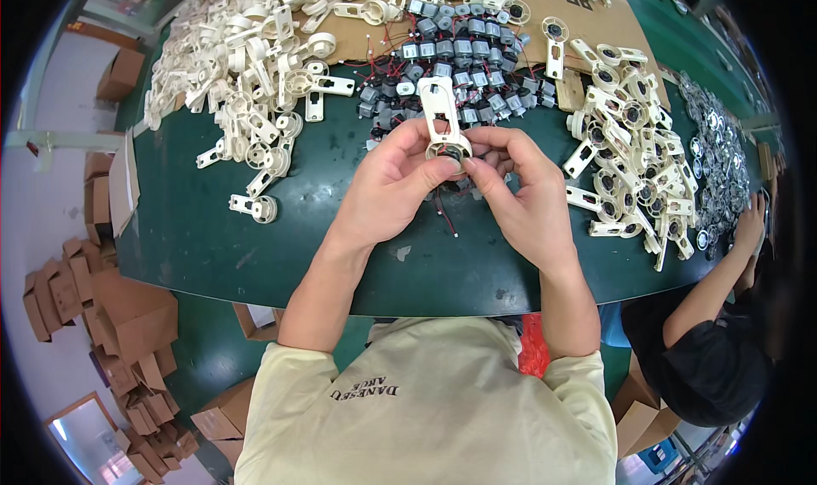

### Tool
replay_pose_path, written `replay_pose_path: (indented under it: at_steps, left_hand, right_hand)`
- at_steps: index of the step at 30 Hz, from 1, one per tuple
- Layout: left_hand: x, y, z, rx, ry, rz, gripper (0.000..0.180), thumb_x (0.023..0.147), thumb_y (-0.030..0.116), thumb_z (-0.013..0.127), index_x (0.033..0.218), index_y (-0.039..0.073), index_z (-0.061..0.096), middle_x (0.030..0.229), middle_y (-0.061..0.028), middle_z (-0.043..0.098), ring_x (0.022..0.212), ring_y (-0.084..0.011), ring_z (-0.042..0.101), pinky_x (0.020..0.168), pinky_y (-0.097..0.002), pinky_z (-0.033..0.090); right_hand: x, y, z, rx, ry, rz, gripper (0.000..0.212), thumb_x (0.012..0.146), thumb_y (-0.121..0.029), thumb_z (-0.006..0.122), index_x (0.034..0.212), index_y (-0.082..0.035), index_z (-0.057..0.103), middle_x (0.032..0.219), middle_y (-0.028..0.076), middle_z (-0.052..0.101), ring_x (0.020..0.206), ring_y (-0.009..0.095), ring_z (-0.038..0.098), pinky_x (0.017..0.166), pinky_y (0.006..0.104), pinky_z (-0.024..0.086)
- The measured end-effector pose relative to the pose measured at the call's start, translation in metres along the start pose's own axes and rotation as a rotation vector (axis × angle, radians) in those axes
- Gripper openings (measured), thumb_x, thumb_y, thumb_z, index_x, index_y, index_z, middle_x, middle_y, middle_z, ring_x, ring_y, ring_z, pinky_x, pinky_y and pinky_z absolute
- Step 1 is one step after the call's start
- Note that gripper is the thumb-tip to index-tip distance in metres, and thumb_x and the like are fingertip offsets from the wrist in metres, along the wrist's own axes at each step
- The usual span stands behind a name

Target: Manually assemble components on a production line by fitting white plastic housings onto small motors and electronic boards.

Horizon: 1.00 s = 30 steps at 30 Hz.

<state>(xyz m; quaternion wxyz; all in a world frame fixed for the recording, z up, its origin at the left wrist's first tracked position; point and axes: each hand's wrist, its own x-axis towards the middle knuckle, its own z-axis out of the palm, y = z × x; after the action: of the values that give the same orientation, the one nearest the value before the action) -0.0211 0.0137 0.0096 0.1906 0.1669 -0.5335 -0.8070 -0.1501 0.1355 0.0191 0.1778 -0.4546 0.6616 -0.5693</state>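
Well in from the table's (298,264) near edge, the left hand (390,179) and right hand (526,191) grip a cream housing (438,96) in their fingers, seemingly mid-fitting; dark-centred housings (632,115) rightward look done, plain housings (242,47) and motors (464,48) farther back remain.

T-shirt (425,430): pale yellow, loose, softly creased across the front
Chest print (366,389): small dark lettering, two lines, on the wearer's left
Sleeves (291,385): short, wide, matching pale yellow
Forearms (326,285): bare
Left hand (385,187): bare
Right hand (532,204): bare
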Motion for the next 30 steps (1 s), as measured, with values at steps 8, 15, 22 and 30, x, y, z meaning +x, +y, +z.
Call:
replay_pose_path:
  at_steps: [8,15,22,30]
  left_hand:
    - [-0.002,0.001,-0.003,0.008,-0.041,0.024,0.031,0.094,0.002,0.059,0.124,0.000,0.050,0.114,-0.0078,0.060,0.101,-0.0145,0.061,0.088,-0.0301,0.053]
    - [-0.001,0.000,0.007,0.046,0.029,0.002,0.035,0.095,0.006,0.058,0.129,0.000,0.050,0.114,-0.0075,0.061,0.101,-0.0150,0.061,0.087,-0.0308,0.054]
    - [-0.001,-0.007,0.019,0.044,0.069,0.050,0.033,0.093,0.000,0.059,0.126,-0.002,0.051,0.111,-0.0061,0.058,0.098,-0.0132,0.063,0.083,-0.0280,0.055]
    - [-0.002,-0.020,0.025,0.330,0.172,0.245,0.030,0.087,-0.005,0.065,0.116,-0.004,0.059,0.097,-0.0057,0.055,0.086,-0.0129,0.063,0.076,-0.0256,0.056]
  right_hand:
    - [-0.003,0.001,0.005,0.191,0.023,0.057,0.020,0.085,0.000,0.068,0.105,-0.001,0.064,0.086,0.003,0.067,0.066,0.005,0.055,0.058,0.0215,0.044]
    - [-0.003,0.003,0.006,0.269,0.035,0.138,0.020,0.088,-0.001,0.065,0.108,0.001,0.061,0.088,0.003,0.066,0.072,0.005,0.058,0.062,0.0206,0.047]
    - [0.002,-0.001,0.003,0.635,-0.023,0.333,0.026,0.092,-0.007,0.061,0.115,0.002,0.053,0.098,0.006,0.060,0.086,0.011,0.060,0.073,0.0237,0.052]
    - [0.001,0.006,0.012,0.644,0.069,0.414,0.022,0.092,-0.010,0.059,0.109,0.001,0.052,0.094,0.005,0.060,0.083,0.009,0.057,0.072,0.0238,0.048]
